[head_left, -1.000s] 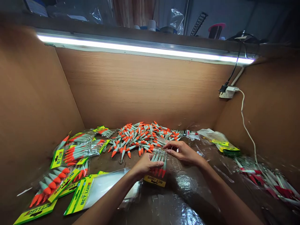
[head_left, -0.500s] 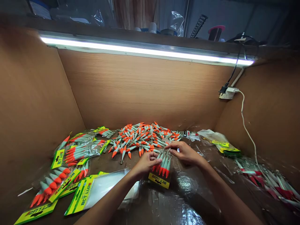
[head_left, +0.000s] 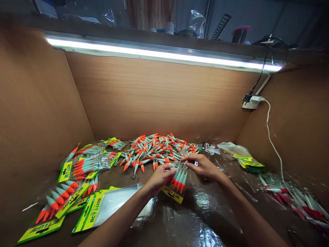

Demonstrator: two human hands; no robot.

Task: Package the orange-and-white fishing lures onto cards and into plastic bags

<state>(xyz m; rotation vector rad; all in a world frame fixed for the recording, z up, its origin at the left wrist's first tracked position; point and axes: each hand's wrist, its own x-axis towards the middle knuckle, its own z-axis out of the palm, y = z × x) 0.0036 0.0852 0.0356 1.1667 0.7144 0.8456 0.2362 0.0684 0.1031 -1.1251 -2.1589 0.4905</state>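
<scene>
seeing my left grip (head_left: 161, 175) pinched on the lure pack (head_left: 179, 179) side-on, right grip (head_left: 202, 166) pinching its hook end, orange tips (head_left: 182, 188) kinda camera-ward

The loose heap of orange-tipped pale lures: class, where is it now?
In the head view, the heap lies just below centre, beyond the left hand, with filled yellow-labelled clear packets on its left.
</scene>
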